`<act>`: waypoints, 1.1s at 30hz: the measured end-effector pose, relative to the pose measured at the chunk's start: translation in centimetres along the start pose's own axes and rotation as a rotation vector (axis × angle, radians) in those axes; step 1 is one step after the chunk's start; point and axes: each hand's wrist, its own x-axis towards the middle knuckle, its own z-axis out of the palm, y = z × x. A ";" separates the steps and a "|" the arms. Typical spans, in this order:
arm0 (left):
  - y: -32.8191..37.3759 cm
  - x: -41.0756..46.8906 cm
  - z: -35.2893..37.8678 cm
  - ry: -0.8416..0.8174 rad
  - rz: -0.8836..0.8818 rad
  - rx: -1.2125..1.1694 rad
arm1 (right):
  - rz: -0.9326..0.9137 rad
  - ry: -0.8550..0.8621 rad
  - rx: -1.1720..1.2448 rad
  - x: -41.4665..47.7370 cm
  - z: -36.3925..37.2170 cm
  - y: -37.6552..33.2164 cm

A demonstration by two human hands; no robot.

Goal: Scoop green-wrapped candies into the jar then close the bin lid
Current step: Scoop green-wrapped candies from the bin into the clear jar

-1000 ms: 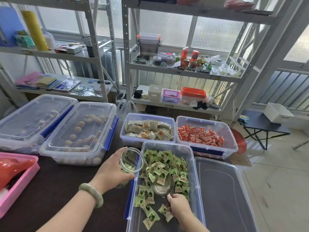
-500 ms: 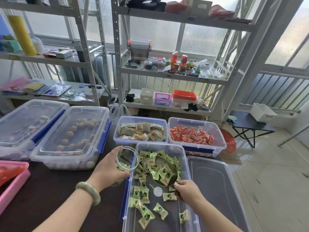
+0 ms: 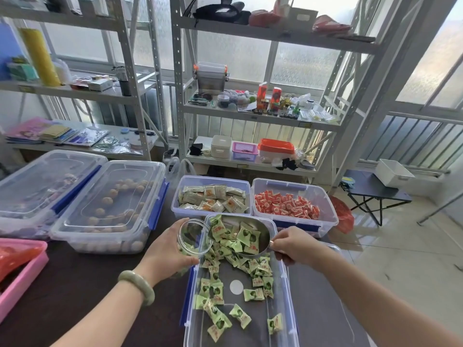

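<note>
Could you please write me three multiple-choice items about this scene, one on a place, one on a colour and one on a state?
1. Where is the jar?
A. on a shelf
B. in the left hand, beside the bin
C. inside the red-candy bin

2. What colour is the bracelet?
A. pale green
B. red
C. black

3. What state is the scoop in?
A. empty on the table
B. hanging from a shelf
C. loaded with green candies, held by the right hand

Answers: 1 B, the fingers wrap the jar at the bin's left edge. 2 A, it shows pale green on the left wrist. 3 C, wrappers fill its bowl, tipped toward the jar's mouth.
</note>
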 end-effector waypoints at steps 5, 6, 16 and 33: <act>0.4 -0.2 0.2 0.015 -0.011 0.010 | -0.050 -0.042 -0.255 -0.6 -0.8 -3.7; 0.5 -0.2 0.2 0.014 -0.009 0.011 | -0.065 -0.033 -0.315 -0.7 -0.9 -4.4; 1.4 -0.5 0.2 -0.009 -0.006 -0.111 | -0.160 0.037 -0.823 -0.7 -0.6 -10.6; 0.6 -0.4 0.1 0.000 -0.049 -0.106 | -0.185 0.084 -0.836 -0.7 -1.7 -11.6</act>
